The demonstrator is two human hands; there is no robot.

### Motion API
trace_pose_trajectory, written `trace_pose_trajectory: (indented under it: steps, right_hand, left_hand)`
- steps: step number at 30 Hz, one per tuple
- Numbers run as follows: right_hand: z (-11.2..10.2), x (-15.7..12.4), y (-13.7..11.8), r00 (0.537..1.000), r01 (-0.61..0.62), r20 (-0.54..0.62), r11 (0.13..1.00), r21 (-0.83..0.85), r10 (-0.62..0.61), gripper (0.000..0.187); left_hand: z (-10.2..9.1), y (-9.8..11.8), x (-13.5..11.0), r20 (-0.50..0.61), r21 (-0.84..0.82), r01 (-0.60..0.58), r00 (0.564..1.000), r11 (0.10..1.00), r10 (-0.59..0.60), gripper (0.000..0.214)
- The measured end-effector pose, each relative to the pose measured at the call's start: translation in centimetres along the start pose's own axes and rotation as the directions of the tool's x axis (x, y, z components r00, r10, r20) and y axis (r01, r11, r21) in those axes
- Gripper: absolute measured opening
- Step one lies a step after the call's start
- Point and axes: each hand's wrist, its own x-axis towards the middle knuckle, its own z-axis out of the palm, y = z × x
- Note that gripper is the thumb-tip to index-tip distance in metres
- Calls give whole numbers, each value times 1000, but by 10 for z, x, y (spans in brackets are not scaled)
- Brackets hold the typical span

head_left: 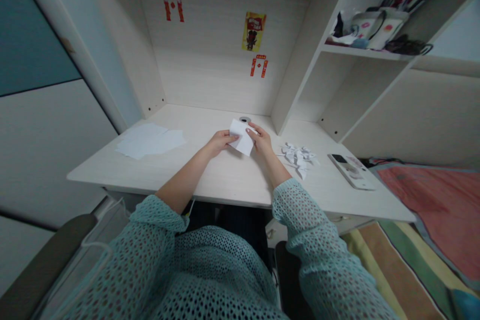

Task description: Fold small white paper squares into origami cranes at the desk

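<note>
White paper (243,142), one piece, held by two hands (218,143)

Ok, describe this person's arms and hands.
The left sleeve and right sleeve are pale teal, openwork knit, patterned with small holes. They end well short of the left hand and right hand, which are bare.

A home bedroom: white desk (228,182) beside striped bedding (393,255) and a red blanket (431,200).
</note>
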Motion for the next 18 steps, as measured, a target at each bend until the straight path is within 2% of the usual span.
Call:
trace_pose_trajectory:
  steps: [4, 8, 11, 18]
  right_hand:
    - [-2, 1, 1, 1000, -10, -14, 1000, -11, 10, 58]
    - [-1, -1, -1, 999, -44, 5, 999, 6, 44, 57]
    - [0, -3, -2, 995, -87, 46, 996, 28, 86, 56]
    - [2, -5, -2, 992, -102, 80, 995, 10, 101, 57]
  left_hand:
    - [1, 2, -1, -11, 10, -41, 999, 999, 42, 48]
    - [3, 8, -4, -71, 15, -148, 986, 989, 148, 76]
    - [4, 13, -8, -68, 4, -204, 977, 979, 204, 91]
    - [5, 15, -9, -25, 34, -229, 973, 973, 230, 85]
